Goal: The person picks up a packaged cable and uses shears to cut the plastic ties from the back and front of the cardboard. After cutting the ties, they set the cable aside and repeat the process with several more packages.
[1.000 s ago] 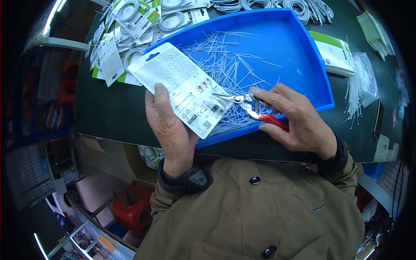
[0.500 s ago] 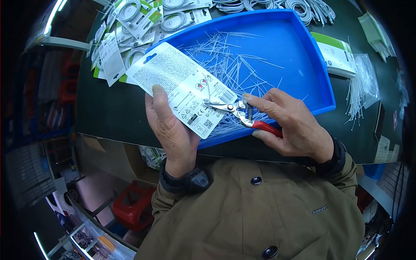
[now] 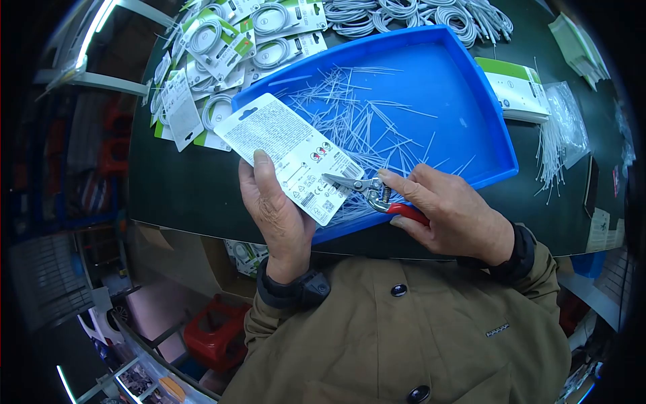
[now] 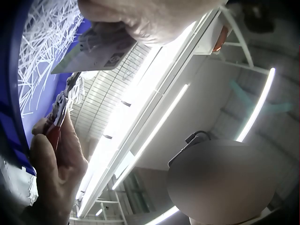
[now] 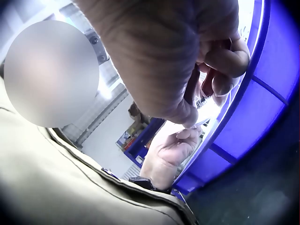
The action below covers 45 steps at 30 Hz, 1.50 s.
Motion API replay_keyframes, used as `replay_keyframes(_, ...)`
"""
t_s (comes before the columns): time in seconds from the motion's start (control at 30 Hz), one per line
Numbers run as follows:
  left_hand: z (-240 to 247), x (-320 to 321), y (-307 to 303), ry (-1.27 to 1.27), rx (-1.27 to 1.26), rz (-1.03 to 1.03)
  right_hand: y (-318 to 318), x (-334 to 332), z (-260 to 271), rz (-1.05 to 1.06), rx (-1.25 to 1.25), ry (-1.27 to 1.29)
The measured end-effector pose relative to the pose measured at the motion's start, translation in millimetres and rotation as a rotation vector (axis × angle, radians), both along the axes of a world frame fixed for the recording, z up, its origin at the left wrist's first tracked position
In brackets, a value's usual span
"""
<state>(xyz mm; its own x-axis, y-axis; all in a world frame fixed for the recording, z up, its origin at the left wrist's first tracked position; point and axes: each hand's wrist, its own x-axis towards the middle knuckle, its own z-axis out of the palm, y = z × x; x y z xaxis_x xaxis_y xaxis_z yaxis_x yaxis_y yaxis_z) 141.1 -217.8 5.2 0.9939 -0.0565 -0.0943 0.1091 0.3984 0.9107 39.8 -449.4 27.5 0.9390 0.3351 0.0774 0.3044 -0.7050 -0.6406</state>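
Observation:
My left hand (image 3: 276,215) holds a white printed blister card (image 3: 282,148) by its near left edge, thumb on top and fingers hidden underneath. The card tilts over the near side of a blue tray (image 3: 488,135). In my right hand (image 3: 454,212) is a pair of red-handled snips (image 3: 370,192), with a coil spring between the handles. Their blades overlap the card's printed face near its right edge. In the left wrist view the snips (image 4: 58,110) point up at the card (image 4: 93,56). Thin white cable tie offcuts (image 3: 363,128) lie scattered in the tray.
Packaged white cables on cards (image 3: 208,47) pile up at the back left. Coiled grey cables (image 3: 404,17) lie behind the tray. Right of it are a stack of green-and-white cards (image 3: 515,91), a bundle of cable ties (image 3: 550,155) and a clear plastic bag (image 3: 568,124).
The snips have shifted left along the card, toward its middle. A thin curved white strip that stood up from the card beside the blades no longer shows. The head view has tilted slightly.

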Motion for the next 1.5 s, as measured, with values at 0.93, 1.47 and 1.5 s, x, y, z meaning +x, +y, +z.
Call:
replay_keyframes(0.93, -5, 97, 58, -0.308, -0.620, -1.065, 17, 20, 29, 0.205, 0.139, 0.019)
replay_keyframes(1.47, -23, 97, 47, -0.366, -0.429, -1.080, 16, 22, 26, 0.190, 0.038, -0.012)
replay_keyframes(1.5, -25, 100, 46, -0.403, -0.425, -1.093, 16, 22, 26, 0.187, 0.038, -0.018)
